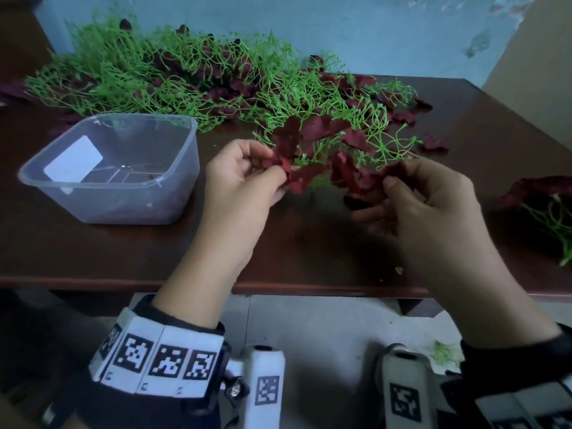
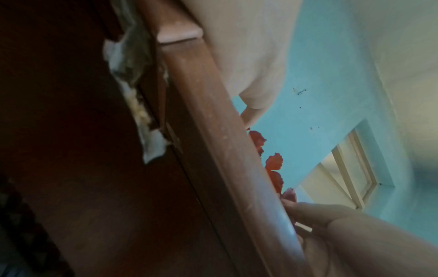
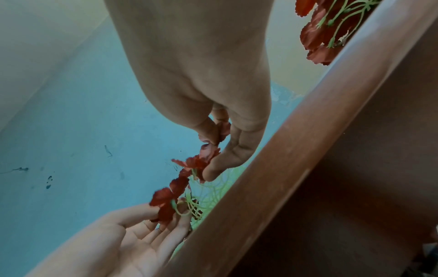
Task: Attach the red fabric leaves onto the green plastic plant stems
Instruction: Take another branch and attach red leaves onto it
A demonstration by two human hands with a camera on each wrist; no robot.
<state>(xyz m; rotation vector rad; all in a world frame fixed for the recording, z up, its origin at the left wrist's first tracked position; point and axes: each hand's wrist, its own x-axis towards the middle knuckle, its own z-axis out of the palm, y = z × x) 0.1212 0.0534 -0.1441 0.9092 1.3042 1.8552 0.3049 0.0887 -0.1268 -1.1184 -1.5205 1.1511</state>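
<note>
A green plastic stem sprig (image 1: 387, 144) carrying several dark red fabric leaves (image 1: 315, 128) hangs just above the brown table (image 1: 278, 243), held between both hands. My left hand (image 1: 275, 167) pinches its left end among red leaves. My right hand (image 1: 393, 178) pinches a red leaf (image 3: 208, 151) at the right end, thumb against fingers. In the right wrist view the right hand (image 3: 213, 155) is above and the left hand (image 3: 170, 213) below, with the leaf chain strung between them. The left wrist view shows mostly the table edge, some red leaves (image 2: 275, 163) and my left hand (image 2: 291, 204).
A clear plastic tub (image 1: 37, 181) stands on the table at the left. A big heap of green stems mixed with red leaves (image 1: 154, 72) fills the back, against a blue wall. Another leafed sprig (image 1: 541, 205) lies at the right edge.
</note>
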